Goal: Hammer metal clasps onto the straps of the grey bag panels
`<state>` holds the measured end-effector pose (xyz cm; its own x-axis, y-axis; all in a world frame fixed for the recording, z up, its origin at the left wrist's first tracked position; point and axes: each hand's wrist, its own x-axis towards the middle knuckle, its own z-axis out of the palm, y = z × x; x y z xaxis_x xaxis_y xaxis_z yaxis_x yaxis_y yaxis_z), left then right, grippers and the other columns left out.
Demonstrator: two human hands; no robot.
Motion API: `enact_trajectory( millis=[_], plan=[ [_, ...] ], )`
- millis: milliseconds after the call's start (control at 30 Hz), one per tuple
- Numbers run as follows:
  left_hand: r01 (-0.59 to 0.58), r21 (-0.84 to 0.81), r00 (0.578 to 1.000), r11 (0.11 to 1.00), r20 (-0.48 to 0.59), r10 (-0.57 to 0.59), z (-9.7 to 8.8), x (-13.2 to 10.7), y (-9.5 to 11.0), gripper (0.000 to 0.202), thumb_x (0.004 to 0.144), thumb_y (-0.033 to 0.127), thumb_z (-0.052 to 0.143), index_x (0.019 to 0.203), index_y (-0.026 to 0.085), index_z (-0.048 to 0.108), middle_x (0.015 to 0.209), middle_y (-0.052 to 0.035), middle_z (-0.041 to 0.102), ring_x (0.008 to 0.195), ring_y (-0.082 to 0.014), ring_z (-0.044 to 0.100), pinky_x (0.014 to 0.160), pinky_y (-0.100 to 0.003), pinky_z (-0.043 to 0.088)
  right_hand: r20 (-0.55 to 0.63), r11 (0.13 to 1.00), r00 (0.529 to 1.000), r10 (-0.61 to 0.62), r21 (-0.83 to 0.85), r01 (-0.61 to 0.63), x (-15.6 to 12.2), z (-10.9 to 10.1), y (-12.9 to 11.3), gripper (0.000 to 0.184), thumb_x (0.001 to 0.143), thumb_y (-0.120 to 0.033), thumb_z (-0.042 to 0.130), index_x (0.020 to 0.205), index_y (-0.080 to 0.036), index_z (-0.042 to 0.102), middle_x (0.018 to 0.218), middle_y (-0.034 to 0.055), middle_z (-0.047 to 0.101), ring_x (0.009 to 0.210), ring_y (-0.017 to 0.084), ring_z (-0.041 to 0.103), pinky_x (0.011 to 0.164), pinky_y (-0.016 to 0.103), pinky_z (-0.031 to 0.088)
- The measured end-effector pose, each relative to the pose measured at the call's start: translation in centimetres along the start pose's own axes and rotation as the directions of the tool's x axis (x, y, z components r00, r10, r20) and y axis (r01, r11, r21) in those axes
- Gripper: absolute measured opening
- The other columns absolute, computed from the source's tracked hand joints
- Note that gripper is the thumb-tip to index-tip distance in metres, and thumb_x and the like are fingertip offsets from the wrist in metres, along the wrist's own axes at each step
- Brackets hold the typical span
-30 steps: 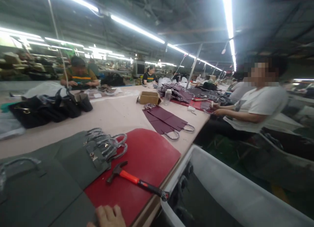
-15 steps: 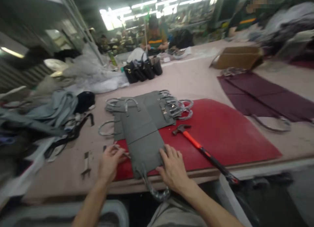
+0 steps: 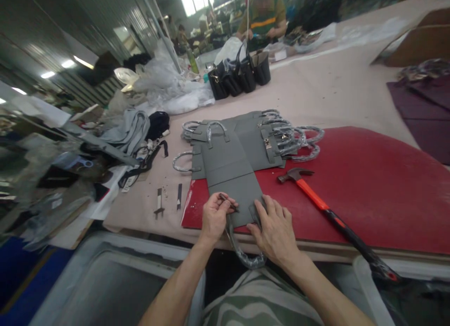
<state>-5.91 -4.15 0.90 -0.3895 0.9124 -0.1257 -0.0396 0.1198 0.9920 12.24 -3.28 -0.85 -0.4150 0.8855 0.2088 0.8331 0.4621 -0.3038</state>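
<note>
A stack of grey leather bag panels [image 3: 236,162] lies on a red cutting mat [image 3: 355,185], with plastic-wrapped metal-cored handles at both ends. My left hand [image 3: 214,218] pinches a small dark metal piece [image 3: 228,203] over the near panel's edge. My right hand [image 3: 272,230] rests flat on the panel's end, its fingers on a leather tab. Below the tab, a wrapped handle [image 3: 242,253] hangs over the table's front edge. A hammer with an orange-and-black grip [image 3: 316,199] lies on the mat to the right of my right hand.
Small metal strips [image 3: 159,201] lie on the pale table [image 3: 316,87] left of the mat. Beyond stand black bags [image 3: 239,75]. Purple leather panels [image 3: 425,110], a cardboard box [image 3: 418,44], a grey bin [image 3: 116,279] and a co-worker [image 3: 262,16] are around.
The view has tilted and shifted, bringing the mat's left end into sight. My hands have moved closer together on the near panel, and my right hand now lies over the leather tab.
</note>
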Motion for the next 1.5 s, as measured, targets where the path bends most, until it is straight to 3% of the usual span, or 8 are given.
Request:
enact_trajectory(
  millis=[567, 733, 900, 1033, 1200, 1333, 1433, 1500],
  plan=[
    [-0.052, 0.059, 0.999, 0.997, 0.008, 0.051, 0.2, -0.4, -0.6, 0.019, 0.085, 0.034, 0.064, 0.091, 0.017, 0.057, 0.084, -0.005, 0.073, 0.077, -0.0169, 0.073, 0.069, -0.026, 0.059, 0.018, 1.0, 1.0, 0.005, -0.005, -0.005, 0.1, -0.2, -0.1, 0.052, 0.09, -0.038, 0.058, 0.136, -0.014, 0.052, 0.148, 0.021, 0.045, 0.13, 0.036, 0.042, 0.104, 0.05, 0.032],
    [-0.218, 0.218, 0.976, 0.951, 0.052, 0.211, 0.3, -1.0, -1.1, 0.008, 0.088, 0.026, 0.058, 0.089, 0.019, 0.062, 0.082, -0.004, 0.073, 0.077, -0.0167, 0.072, 0.072, -0.027, 0.058, 0.003, 1.0, 1.0, -0.005, 0.0, 0.005, 0.0, -0.2, 0.0, 0.052, 0.09, -0.037, 0.059, 0.135, -0.014, 0.053, 0.148, 0.0218, 0.044, 0.129, 0.036, 0.043, 0.103, 0.051, 0.033],
    [-0.457, 0.407, 0.889, 0.791, 0.234, 0.394, -0.3, -1.1, -1.1, 0.013, 0.088, 0.019, 0.055, 0.088, 0.021, 0.068, 0.084, -0.0033, 0.074, 0.077, -0.0154, 0.07, 0.073, -0.025, 0.055, 0.006, 1.0, 1.0, -0.023, 0.011, 0.023, 0.0, -0.1, 0.2, 0.051, 0.088, -0.038, 0.061, 0.133, -0.014, 0.054, 0.147, 0.0227, 0.045, 0.127, 0.036, 0.045, 0.102, 0.051, 0.035],
    [-0.434, 0.363, 0.897, 0.825, 0.256, 0.359, -0.5, -0.6, -0.9, 0.016, 0.088, 0.017, 0.053, 0.087, 0.019, 0.069, 0.081, -0.0028, 0.074, 0.074, -0.0145, 0.069, 0.069, -0.023, 0.054, -0.008, 0.996, 0.998, -0.064, 0.059, 0.065, 0.5, -1.1, 1.7, 0.042, 0.09, -0.04, 0.059, 0.124, -0.016, 0.059, 0.139, 0.0195, 0.052, 0.121, 0.033, 0.05, 0.097, 0.046, 0.041],
    [-0.385, 0.33, 0.917, 0.862, 0.241, 0.318, -0.2, -0.4, -0.8, 0.015, 0.088, 0.017, 0.052, 0.085, 0.019, 0.067, 0.081, -0.0022, 0.074, 0.074, -0.0141, 0.069, 0.072, -0.023, 0.054, -0.114, 0.98, 0.991, 0.072, -0.178, -0.091, 1.5, -4.6, 5.3, 0.04, 0.093, -0.037, 0.055, 0.123, -0.011, 0.057, 0.133, 0.0214, 0.055, 0.115, 0.036, 0.053, 0.089, 0.045, 0.045],
    [-0.359, 0.396, 0.933, 0.845, 0.155, 0.324, 0.7, -0.7, -0.6, 0.013, 0.088, 0.018, 0.053, 0.08, 0.02, 0.063, 0.075, -0.0009, 0.071, 0.069, -0.0131, 0.066, 0.068, -0.021, 0.05, 0.043, 0.883, 0.969, 0.244, -0.422, -0.204, 1.8, -6.7, 7.7, 0.032, 0.094, -0.033, 0.052, 0.115, -0.011, 0.059, 0.109, 0.0208, 0.061, 0.09, 0.032, 0.062, 0.067, 0.037, 0.044],
    [-0.367, 0.45, 0.929, 0.814, 0.123, 0.35, 1.1, -0.8, -0.7, 0.011, 0.088, 0.018, 0.054, 0.08, 0.02, 0.061, 0.074, -0.0009, 0.069, 0.069, -0.0129, 0.066, 0.066, -0.02, 0.048, 0.137, 0.871, 0.924, 0.356, -0.407, -0.275, 1.6, -7.0, 8.8, 0.024, 0.095, -0.03, 0.048, 0.105, -0.011, 0.059, 0.094, 0.0171, 0.062, 0.077, 0.028, 0.064, 0.058, 0.031, 0.04],
    [-0.384, 0.463, 0.921, 0.799, 0.139, 0.363, 1.1, -0.8, -0.8, 0.012, 0.089, 0.017, 0.054, 0.08, 0.02, 0.061, 0.075, -0.0013, 0.069, 0.07, -0.013, 0.066, 0.066, -0.02, 0.047, 0.148, 0.891, 0.901, 0.407, -0.282, -0.356, 1.5, -6.9, 9.2, 0.019, 0.092, -0.029, 0.05, 0.093, -0.012, 0.059, 0.085, 0.0153, 0.062, 0.069, 0.025, 0.063, 0.054, 0.029, 0.038]
  ],
)
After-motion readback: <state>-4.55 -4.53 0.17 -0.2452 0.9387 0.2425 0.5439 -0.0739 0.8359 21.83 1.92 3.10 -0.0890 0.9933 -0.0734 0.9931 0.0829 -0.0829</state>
